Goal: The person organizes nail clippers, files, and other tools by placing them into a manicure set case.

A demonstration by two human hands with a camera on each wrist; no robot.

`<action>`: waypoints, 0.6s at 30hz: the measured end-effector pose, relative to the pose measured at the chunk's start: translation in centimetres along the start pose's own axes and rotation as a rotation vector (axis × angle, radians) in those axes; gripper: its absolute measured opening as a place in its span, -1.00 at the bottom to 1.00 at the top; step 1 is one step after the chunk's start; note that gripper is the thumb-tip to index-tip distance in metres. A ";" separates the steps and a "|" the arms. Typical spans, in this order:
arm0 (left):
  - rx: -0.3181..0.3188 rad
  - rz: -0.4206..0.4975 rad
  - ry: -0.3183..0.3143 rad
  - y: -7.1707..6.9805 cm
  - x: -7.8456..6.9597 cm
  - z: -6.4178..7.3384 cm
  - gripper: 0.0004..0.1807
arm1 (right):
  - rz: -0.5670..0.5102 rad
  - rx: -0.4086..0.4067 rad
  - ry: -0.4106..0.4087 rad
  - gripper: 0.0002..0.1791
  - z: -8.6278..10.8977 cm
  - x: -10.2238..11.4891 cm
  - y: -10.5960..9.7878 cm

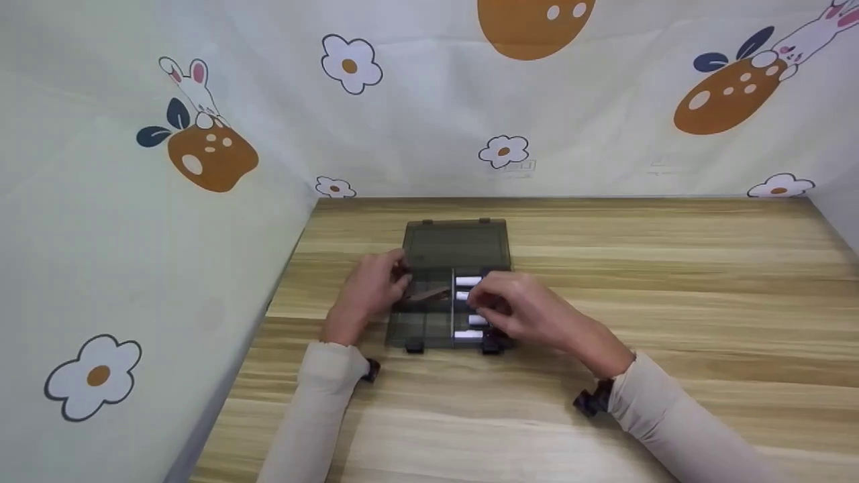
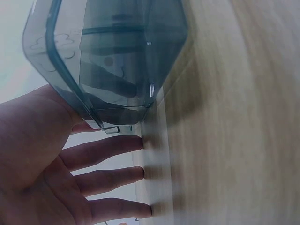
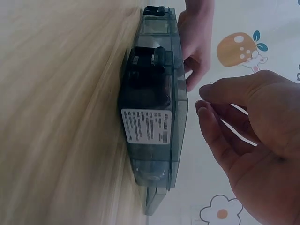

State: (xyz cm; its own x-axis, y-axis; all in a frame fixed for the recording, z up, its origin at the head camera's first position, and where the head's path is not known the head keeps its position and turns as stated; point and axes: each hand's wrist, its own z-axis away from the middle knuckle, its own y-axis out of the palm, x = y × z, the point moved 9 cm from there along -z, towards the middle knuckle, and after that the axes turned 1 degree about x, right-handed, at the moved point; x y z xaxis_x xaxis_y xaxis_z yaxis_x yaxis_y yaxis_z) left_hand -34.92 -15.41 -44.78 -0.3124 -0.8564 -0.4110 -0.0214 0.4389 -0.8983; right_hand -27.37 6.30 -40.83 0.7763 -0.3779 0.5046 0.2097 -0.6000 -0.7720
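Note:
A dark translucent plastic box (image 1: 429, 329) lies on the wooden table with its lid (image 1: 458, 243) laid open toward the back. Several white cylinders (image 1: 468, 281) sit in rows in its right compartment, and a thin brownish strip (image 1: 429, 294) shows in the left part. At the box's left side, my left hand (image 1: 372, 285) has its fingers (image 2: 110, 180) straight, fingertips down at the table; its thumb is hidden in the left wrist view. My right hand (image 1: 520, 305) hovers over the cylinders, thumb and index fingertips close together with nothing visible between them.
Two black latches (image 1: 415, 346) stand on the box's front edge, and a white printed label (image 3: 147, 126) is on its right side. The wooden table (image 1: 671, 268) extends to the right. Patterned cloth walls (image 1: 416, 121) rise behind and to the left.

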 end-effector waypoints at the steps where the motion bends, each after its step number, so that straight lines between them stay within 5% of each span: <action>1: 0.002 0.001 -0.001 0.0 0.0 0.0 -0.90 | -0.007 0.004 0.001 -0.85 -0.2 0.0 0.2; 18: 0.015 0.002 -0.033 0.1 0.2 0.0 -0.90 | 0.024 0.079 -0.042 -0.84 -1.6 0.5 3.1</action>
State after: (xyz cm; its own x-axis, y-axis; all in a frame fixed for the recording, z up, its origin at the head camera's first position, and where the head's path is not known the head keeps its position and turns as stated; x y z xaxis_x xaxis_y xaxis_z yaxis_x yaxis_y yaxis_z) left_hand -35.01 -15.57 -44.93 -0.2814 -0.8641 -0.4173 -0.0068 0.4367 -0.8996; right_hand -27.22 3.13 -42.37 0.8057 -0.3601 0.4702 0.2357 -0.5334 -0.8124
